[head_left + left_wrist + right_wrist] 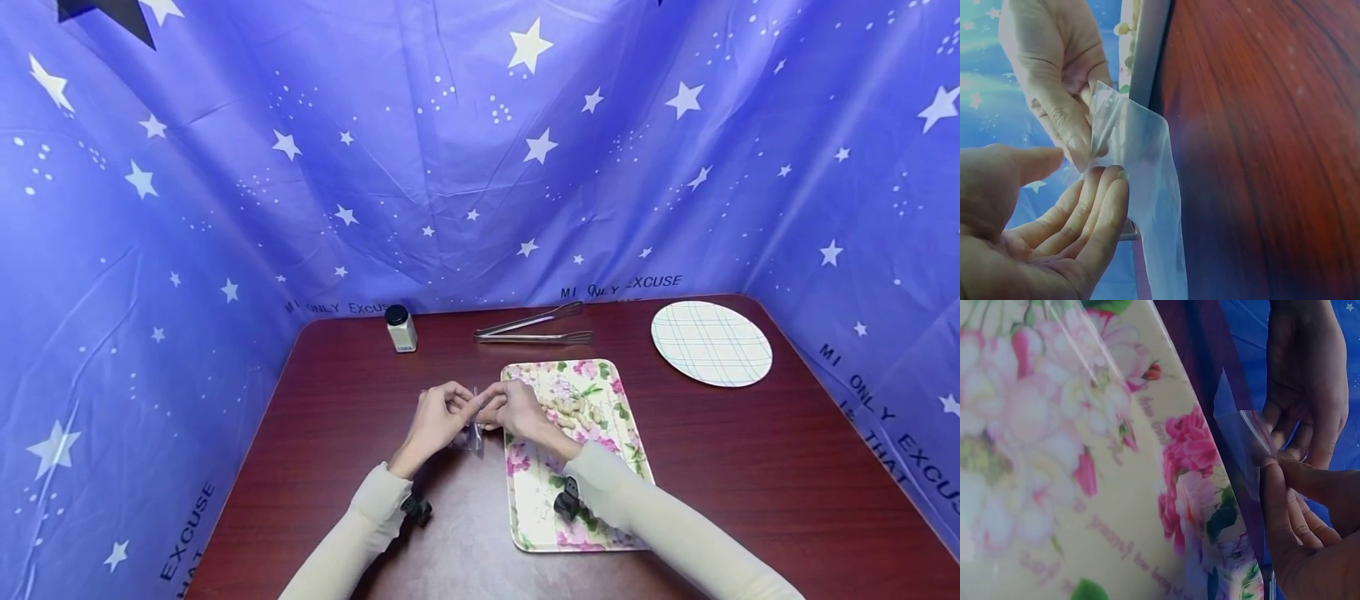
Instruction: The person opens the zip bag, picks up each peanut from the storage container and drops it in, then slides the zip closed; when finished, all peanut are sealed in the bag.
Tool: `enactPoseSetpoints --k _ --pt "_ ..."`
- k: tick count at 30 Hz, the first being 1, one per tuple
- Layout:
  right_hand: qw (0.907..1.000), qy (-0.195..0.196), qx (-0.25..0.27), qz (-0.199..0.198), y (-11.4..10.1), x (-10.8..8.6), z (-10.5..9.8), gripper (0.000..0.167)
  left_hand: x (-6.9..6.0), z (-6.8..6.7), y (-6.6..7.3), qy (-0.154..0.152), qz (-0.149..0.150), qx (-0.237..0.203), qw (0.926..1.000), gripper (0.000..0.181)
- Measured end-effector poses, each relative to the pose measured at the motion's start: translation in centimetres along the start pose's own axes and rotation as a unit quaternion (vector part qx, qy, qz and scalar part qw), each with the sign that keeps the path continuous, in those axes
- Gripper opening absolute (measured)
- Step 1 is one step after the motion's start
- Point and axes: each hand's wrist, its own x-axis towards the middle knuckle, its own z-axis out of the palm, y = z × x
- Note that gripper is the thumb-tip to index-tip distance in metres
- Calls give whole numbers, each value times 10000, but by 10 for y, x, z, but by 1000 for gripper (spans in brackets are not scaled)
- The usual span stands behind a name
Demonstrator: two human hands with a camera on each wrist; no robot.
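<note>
A clear plastic zip bag (pixel 1150 162) hangs between the two hands, just beyond the left edge of the floral tray (pixel 528 517). My right hand (pixel 522 411) pinches the bag's top edge between thumb and fingers, as the right wrist view shows near the red seal line. Fingertips of my left hand (pixel 437 417) touch the bag beside that pinch. In the left wrist view the left thumb stands apart from its fingers, with no film between them. On the tray lies a small heap of tan, knobbly pieces (pixel 573 412) resembling peanuts in the shell.
At the back left stands a jar (pixel 402 332) with a black lid and pale contents. Metal tongs (pixel 532 337) lie behind the tray. A white plate with a blue-green grid (pixel 711 343) sits at the back right. Starry blue cloth (pixel 450 167) surrounds the table.
</note>
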Motion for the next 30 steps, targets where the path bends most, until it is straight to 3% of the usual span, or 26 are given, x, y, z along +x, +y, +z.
enactPoseSetpoints --k 7,13,15,18,21,26,30 --pt "9992 -39 386 -11 1 0 3 22 -2 -3 0 -82 -135 -232 9996 9" --pt "9948 -122 1001 134 0 0 1 25 -1 -5 -1 -201 -332 -1147 9926 9" --pt "9944 -149 1038 134 0 0 1 25 -1 -6 -1 -196 -417 -1262 9909 7" --pt "9950 -188 976 71 0 0 2 24 -2 -6 1 -161 -479 -1110 9925 6" --pt "9971 -169 731 -102 -1 -1 2 23 -4 -7 4 -114 -501 -792 9955 15" --pt "9992 -53 265 -286 -1 -2 3 22 -8 -6 11 -145 -377 -556 9976 26" --pt "9992 -8 335 -211 -3 -2 3 23 -11 -4 13 41 -112 -45 9999 24"
